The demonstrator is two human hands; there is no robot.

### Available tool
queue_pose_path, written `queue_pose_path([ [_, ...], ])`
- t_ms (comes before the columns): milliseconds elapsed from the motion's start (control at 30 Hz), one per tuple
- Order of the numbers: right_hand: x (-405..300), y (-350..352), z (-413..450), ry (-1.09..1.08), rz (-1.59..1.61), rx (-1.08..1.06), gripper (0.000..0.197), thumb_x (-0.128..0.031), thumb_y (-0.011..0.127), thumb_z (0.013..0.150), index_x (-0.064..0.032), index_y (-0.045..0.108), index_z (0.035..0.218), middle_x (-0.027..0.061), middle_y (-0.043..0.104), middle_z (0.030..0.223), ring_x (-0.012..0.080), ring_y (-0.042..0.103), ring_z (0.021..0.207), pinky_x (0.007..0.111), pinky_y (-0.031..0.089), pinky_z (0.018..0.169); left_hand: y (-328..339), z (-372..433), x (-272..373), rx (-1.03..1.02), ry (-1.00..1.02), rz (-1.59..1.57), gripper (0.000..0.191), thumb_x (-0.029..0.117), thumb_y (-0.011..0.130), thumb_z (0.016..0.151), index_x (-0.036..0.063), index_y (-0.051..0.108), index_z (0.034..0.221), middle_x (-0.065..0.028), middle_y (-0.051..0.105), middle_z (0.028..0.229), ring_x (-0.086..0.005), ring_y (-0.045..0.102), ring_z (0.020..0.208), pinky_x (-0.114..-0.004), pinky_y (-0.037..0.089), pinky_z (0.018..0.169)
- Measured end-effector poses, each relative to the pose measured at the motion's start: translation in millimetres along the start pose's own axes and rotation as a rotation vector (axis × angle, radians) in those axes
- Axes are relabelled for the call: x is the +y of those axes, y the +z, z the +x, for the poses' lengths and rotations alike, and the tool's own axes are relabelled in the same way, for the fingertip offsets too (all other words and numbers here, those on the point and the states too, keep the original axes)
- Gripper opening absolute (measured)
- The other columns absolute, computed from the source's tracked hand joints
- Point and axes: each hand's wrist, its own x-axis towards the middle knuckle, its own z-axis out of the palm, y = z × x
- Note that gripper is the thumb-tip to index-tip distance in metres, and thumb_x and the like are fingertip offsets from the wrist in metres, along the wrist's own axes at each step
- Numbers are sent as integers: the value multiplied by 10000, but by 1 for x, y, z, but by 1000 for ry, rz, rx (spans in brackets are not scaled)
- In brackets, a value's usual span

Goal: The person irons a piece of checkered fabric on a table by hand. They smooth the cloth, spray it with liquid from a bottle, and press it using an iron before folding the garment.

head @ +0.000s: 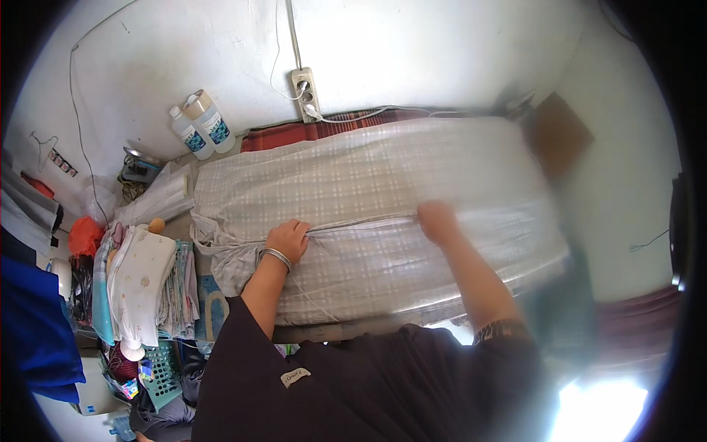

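A pale checked cloth covers a long flat surface before me. A narrow fold of this cloth runs almost straight between my two hands. My left hand, with metal bangles at the wrist, has its fingers curled on the fold's left end. At the other end my right hand is closed around the fold and looks blurred. To the left of my left hand the cloth is bunched in loose wrinkles. A thin pale cord lies across the cloth below my left hand.
Two plastic bottles stand at the back left near a clothes iron. A power strip with plugged-in cords hangs on the wall. Folded cloths are stacked at left above a green plastic basket. A brown board is at right.
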Motion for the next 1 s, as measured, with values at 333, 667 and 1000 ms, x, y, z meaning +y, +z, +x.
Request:
queue_pose_path([
  [333,-17,14,-43,24,122,384,258,-256,547,860,-166,597,1097,78,542,1202,288,490,1133,488,378,953,3,-20,43,378,-5,52,376,225,633,753,195,606,1127,-24,593,1109,-245,537,1045,-469,355,903],
  [667,137,7,-145,363,125,24,495,-443,475,896,-243,472,1348,94,341,1456,287,289,1359,580,203,1086,36,-103,25,-2,-183,0,653,378,536,843,114,360,1414,-138,279,1507,-321,256,1392,-599,204,1069],
  [1000,93,28,-107,-199,231,-49,338,-263,433,911,-116,588,1172,160,517,1277,349,478,1187,512,393,961,57,-22,218,-238,36,42,641,369,516,856,98,361,1416,-133,309,1495,-336,284,1375,-631,232,1036],
])
